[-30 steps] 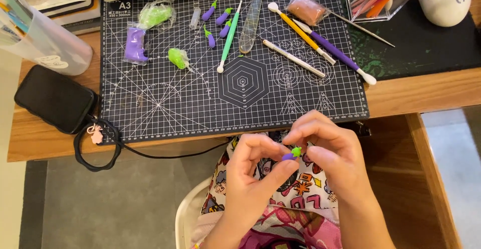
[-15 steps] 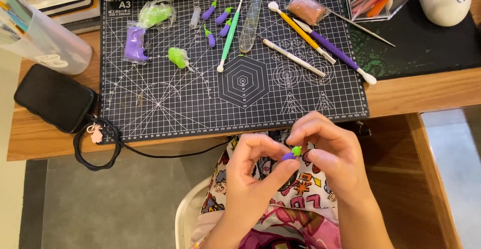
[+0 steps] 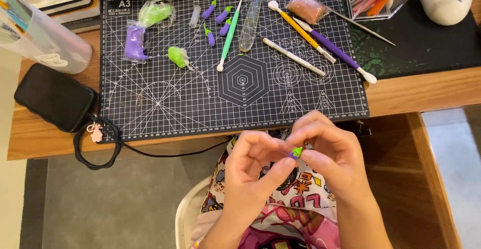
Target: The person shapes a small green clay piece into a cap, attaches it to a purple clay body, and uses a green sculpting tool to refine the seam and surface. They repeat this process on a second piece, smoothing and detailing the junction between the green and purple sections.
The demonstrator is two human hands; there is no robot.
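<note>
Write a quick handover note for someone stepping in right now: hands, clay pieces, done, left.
Left hand and right hand: fingers of both pinch one tiny purple-and-green clay piece over the lap, below the desk edge.
On the cutting mat: four small finished clay eggplants, wrapped purple clay, two wrapped green clay lumps, sculpting tools.
Done: four eggplants laid out.
Left: the piece in hand is not yet on the mat.

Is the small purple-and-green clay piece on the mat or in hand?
In hand: the clay piece is pinched between left hand and right hand fingertips, below the cutting mat.
</note>
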